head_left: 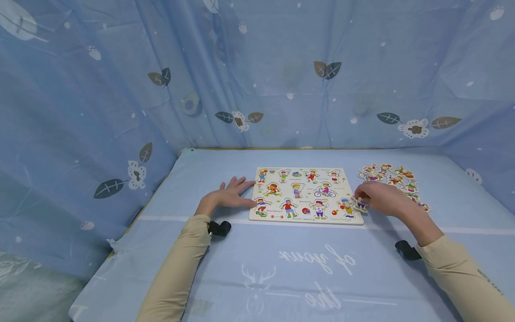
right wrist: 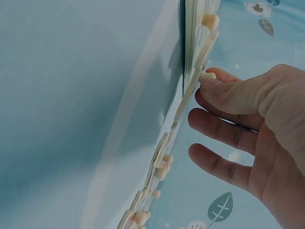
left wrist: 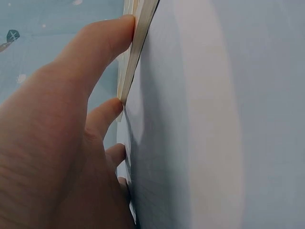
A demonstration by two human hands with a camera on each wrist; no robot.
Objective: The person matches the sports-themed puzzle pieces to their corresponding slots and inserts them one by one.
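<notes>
A pale wooden knob-puzzle board with sports figures lies flat on the cloth-covered table. My left hand is at its left side, fingers spread. In the left wrist view its thumb and index fingertip touch the board's edge. At the board's lower right corner my right hand pinches the small knob of a puzzle piece, a figure in purple, between thumb and index finger. The other right fingers are held away from it. The piece overlaps the board's right edge in the head view.
Behind and beside the right hand lies a loose group of knobbed puzzle pieces. One knob stands up at the board's near right corner. A patterned blue curtain hangs behind the table's far edge. Printed lettering marks the cloth in front.
</notes>
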